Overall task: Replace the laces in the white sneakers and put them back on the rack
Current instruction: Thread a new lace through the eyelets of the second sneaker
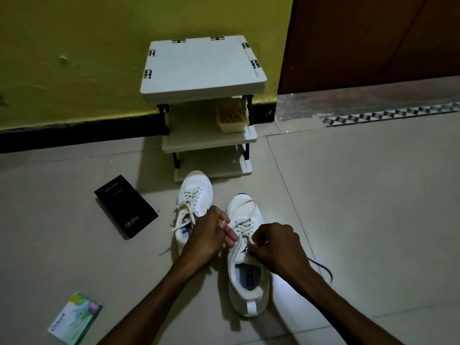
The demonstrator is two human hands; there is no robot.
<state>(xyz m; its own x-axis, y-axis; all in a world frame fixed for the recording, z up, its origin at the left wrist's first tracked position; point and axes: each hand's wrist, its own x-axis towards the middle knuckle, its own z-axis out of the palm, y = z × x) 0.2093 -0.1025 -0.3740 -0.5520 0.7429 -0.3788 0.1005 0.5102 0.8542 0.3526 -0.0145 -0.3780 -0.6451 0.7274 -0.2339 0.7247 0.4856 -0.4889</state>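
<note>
Two white sneakers stand on the tiled floor, toes toward the white rack (pixel 208 140). The left sneaker (pixel 193 195) is laced, its lace ends lying loose over its side. The right sneaker (pixel 245 270) is nearer to me, with a cream lace (pixel 245 225) partly threaded. My right hand (pixel 276 247) pinches that lace beside the sneaker's top eyelets. My left hand (pixel 211 232) rests against the sneaker's left side with loosely bent fingers. A dark lace (pixel 323 267) lies on the floor behind my right wrist.
A black phone box (pixel 125 205) lies on the floor to the left. A green and white carton (pixel 74 317) sits near the bottom left. A yellow-lidded container (pixel 231 115) sits on the rack's middle shelf. Yellow wall behind, brown door at the right.
</note>
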